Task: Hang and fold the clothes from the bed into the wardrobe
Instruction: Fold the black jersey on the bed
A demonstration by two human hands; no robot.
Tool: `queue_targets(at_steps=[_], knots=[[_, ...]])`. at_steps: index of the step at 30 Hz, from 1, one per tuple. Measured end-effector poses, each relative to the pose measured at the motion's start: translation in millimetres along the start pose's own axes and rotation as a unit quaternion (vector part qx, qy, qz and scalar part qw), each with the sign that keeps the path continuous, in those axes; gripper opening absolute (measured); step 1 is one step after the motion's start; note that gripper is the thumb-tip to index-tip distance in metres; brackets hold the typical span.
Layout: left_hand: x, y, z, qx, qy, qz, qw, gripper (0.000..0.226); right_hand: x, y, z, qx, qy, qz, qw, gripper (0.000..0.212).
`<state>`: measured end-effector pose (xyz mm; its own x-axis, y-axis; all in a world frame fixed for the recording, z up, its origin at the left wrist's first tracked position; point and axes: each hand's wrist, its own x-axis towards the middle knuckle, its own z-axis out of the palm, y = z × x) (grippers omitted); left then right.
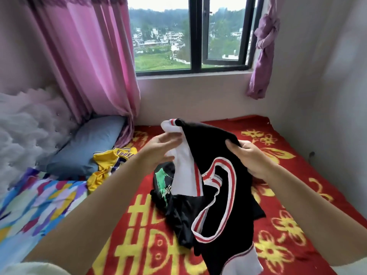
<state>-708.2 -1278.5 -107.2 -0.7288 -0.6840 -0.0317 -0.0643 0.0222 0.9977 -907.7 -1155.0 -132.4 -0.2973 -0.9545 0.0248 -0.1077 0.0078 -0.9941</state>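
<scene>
I hold a black jersey (222,197) with red-and-white trim and white panels up over the bed. My right hand (250,159) grips its upper right edge, fingers curled over the black cloth. My left hand (158,149) has its fingers extended against the white panel near the top left. Beneath the jersey lies a black garment with a green print (164,187) on the red blanket (278,205). A yellow and purple jersey (111,163) lies crumpled by the pillow. No wardrobe is in view.
A blue pillow (85,147) leans at the padded white headboard (25,126) on the left. A multicoloured sheet (35,201) covers the near left of the bed. Pink curtains (89,62) frame a window (190,34); a white wall closes the right side.
</scene>
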Motion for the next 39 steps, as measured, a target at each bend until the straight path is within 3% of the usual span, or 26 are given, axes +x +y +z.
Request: queue_targets(at_steps=[1, 3, 5, 10, 12, 15, 17, 20, 23, 25, 26, 28, 30, 32, 34, 36, 39], knots=[[-0.9, -5.2, -1.3, 0.076, -0.022, -0.047, 0.996, 0.012, 2.1, -1.9, 1.9, 0.041, 0.012, 0.006, 0.999, 0.068], [-3.5, -20.2, -2.6, 0.185, -0.067, -0.113, 0.974, 0.016, 7.1, -6.1, 5.1, 0.128, 0.044, 0.027, 0.99, 0.043], [-9.7, -35.3, -1.5, 0.194, -0.089, -0.129, 0.968, 0.019, 13.0, -14.9, 9.0, 0.179, 0.09, 0.049, 0.978, 0.028], [-23.4, -76.1, 8.6, 0.248, -0.121, -0.113, 0.955, 0.074, 24.5, -38.3, 19.5, 0.3, 0.123, 0.043, 0.945, 0.031], [-20.9, -92.7, 14.1, 0.246, -0.105, -0.091, 0.959, 0.065, 28.1, -42.1, 24.9, 0.316, 0.119, 0.037, 0.941, 0.037], [-13.2, -104.7, 15.8, 0.186, 0.012, -0.072, 0.98, 0.023, 35.4, -39.9, 27.8, 0.345, 0.113, 0.021, 0.932, 0.042], [-6.8, -99.2, 8.6, 0.11, 0.085, -0.073, 0.988, 0.011, 37.7, -36.1, 22.4, 0.342, 0.123, 0.022, 0.931, 0.035], [0.9, -81.8, -15.1, -0.028, 0.137, -0.052, 0.989, 0.017, 39.9, -14.3, 8.3, 0.314, 0.13, 0.04, 0.94, 0.019], [8.2, -66.4, -36.0, 0.058, 0.199, 0.014, 0.978, 0.021, 37.7, 26.8, 0.8, 0.196, 0.147, 0.102, 0.964, 0.015], [12.7, -54.6, -40.4, 0.155, 0.232, 0.073, 0.958, 0.029, 40.1, 58.7, 1.2, 0.013, 0.148, 0.136, 0.979, 0.032], [14.9, -48.3, -42.0, 0.193, 0.234, 0.104, 0.947, 0.036, 43.5, 73.7, 3.0, -0.114, 0.121, 0.148, 0.975, 0.045], [15.3, -41.0, -39.6, 0.27, 0.207, 0.17, 0.925, 0.045, 42.6, 94.3, 17.1, -0.352, -0.029, 0.162, 0.922, 0.064], [11.3, -42.2, -34.9, 0.359, 0.144, 0.247, 0.888, 0.045, 41.8, 108.2, 36.1, -0.46, -0.182, 0.148, 0.856, 0.081], [2.5, -45.7, -32.2, 0.427, 0.062, 0.289, 0.855, 0.03, 43.9, 112.4, 58.9, -0.417, -0.254, 0.092, 0.868, 0.085], [-10.6, -53.9, -35.4, 0.466, 0.003, 0.296, 0.833, 0.017, 47.4, 109.1, 84.1, -0.219, -0.303, 0.087, 0.923, 0.076], [-24.6, -60.4, -45.0, 0.504, -0.019, 0.297, 0.811, 0.016, 55.7, 109.3, 109.9, -0.077, -0.33, 0.127, 0.932, 0.069], [-44.3, -64.5, -65.0, 0.519, 0.013, 0.302, 0.8, 0.025, 58.6, 113.5, 144.2, -0.262, -0.372, 0.09, 0.886, 0.033]])
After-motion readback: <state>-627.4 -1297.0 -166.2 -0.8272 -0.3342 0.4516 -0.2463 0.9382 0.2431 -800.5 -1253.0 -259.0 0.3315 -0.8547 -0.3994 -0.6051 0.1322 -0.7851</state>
